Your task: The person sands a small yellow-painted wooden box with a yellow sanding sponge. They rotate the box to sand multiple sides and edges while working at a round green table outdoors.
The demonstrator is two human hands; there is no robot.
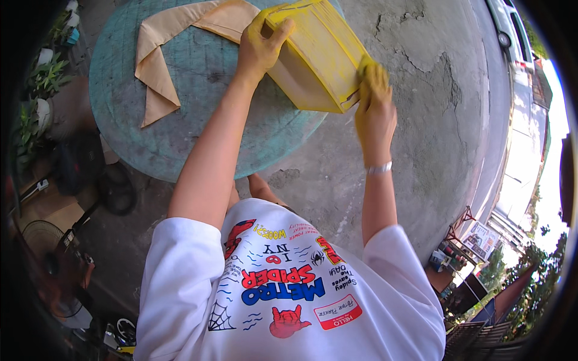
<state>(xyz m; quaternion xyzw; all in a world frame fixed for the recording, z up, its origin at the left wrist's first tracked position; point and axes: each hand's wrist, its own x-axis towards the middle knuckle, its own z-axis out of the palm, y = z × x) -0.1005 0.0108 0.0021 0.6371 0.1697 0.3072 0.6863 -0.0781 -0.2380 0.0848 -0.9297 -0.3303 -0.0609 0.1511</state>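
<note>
A box-shaped piece (322, 57), pale with streaky yellow colour on its faces and edges, is held up tilted over the right side of the round table. My left hand (260, 45) grips its left edge, thumb on the near face and fingers around the far side. At its right edge, my right hand (374, 90) has its fingers bent and pressed together against the corner. Those fingers are coated in yellow; whether they pinch something small is hidden. Yellow smears mark my left hand too.
The worn green-blue round table (205, 132) bears a folded strip of tan cloth (158, 78). Cracked concrete floor (421, 120) lies to the right. Potted plants (45, 78) and a standing fan (43, 237) are at the left. A vehicle (510, 30) stands far right.
</note>
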